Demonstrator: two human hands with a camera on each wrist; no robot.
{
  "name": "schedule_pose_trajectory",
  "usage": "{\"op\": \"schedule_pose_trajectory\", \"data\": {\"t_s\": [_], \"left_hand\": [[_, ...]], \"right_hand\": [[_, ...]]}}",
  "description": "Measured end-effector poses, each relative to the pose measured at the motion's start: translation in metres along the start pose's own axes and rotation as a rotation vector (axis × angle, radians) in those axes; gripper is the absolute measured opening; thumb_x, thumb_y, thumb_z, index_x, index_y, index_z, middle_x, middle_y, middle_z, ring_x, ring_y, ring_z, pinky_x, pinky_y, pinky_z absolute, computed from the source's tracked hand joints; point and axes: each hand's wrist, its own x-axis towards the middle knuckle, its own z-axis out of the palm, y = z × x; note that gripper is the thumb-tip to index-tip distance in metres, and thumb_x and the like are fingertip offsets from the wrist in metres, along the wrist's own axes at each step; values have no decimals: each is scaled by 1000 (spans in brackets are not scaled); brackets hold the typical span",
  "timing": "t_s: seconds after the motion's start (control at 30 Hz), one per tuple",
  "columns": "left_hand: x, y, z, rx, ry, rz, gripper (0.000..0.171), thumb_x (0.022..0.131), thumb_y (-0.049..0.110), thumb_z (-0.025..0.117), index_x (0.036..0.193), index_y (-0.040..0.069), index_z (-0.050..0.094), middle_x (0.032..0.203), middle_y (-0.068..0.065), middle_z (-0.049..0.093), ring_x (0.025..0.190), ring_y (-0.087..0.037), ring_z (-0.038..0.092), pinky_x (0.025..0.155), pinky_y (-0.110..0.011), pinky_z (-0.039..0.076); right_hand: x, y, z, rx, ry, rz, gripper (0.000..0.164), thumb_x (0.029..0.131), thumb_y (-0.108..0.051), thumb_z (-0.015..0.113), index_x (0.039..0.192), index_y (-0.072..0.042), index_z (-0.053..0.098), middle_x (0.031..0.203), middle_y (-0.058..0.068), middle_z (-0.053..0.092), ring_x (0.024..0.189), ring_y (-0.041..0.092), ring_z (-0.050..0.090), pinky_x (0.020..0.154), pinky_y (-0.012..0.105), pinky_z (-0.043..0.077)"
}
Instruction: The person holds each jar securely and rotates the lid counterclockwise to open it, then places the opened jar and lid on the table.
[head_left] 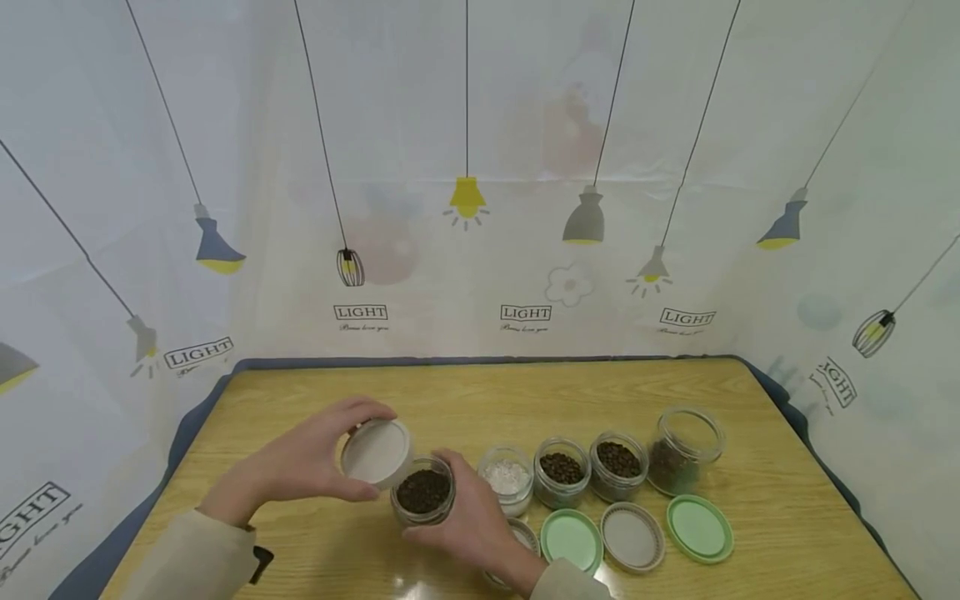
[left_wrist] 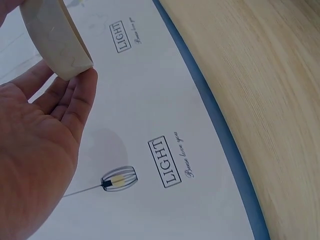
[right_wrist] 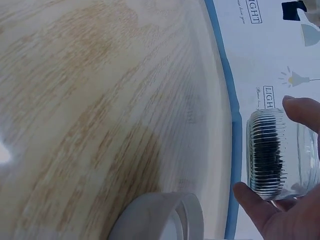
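Note:
My left hand [head_left: 330,458] grips a whitish round lid [head_left: 377,452] by its rim, thumb and fingers at opposite sides. In the left wrist view the fingertips pinch the edge of that lid [left_wrist: 55,37]. Just right of it, my right hand [head_left: 476,521] holds a glass jar [head_left: 424,492] filled with dark granules, its mouth uncovered. From the right wrist camera, thumb and fingers wrap the ribbed side of the jar [right_wrist: 267,155]. The lid overlaps the jar's left rim in the head view.
To the right stand an uncovered jar of white grains [head_left: 507,479], two jars of coffee beans [head_left: 562,472] [head_left: 618,465] and a taller jar [head_left: 684,450] with dark contents. Before them lie green lids [head_left: 572,540] [head_left: 700,528], a whitish lid [head_left: 632,537] and another lid [head_left: 525,535] partly behind the right wrist.

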Motion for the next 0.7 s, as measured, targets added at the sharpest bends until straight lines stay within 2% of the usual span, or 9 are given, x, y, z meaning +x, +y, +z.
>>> {"op": "schedule_pose_trajectory", "data": {"t_s": [0.1,0.3,0.47,0.7], "left_hand": [[-5,-5,-2,12,9,-10,77,65,44,87,132,27,53,128,7,54,104,-16,55,77,-27,51],[-11,-14,-2,31,7,-40,76,64,45,87,130,25,54,126,5,55,103,-16,56,77,-27,51],[-15,-22,0,29,1,-72,77,64,45,86,130,25,53,124,3,56,102,-17,55,75,-27,50],[-22,-31,5,22,-10,-85,78,66,41,86,133,21,51,125,2,55,103,-17,54,77,-27,50]], "right_hand": [[0,-2,-1,-41,4,-24,93,60,-37,92,138,-14,47,127,2,62,114,19,60,99,42,49],[-1,-8,-2,-166,23,-11,91,58,-40,91,135,-17,49,124,-3,63,111,16,61,96,39,51],[1,-14,-5,-274,42,-59,91,57,-41,91,133,-13,51,121,-1,64,110,17,59,94,38,51],[10,-18,-16,-346,8,-56,92,59,-44,90,135,-12,50,121,2,63,114,21,55,94,40,51]]}}
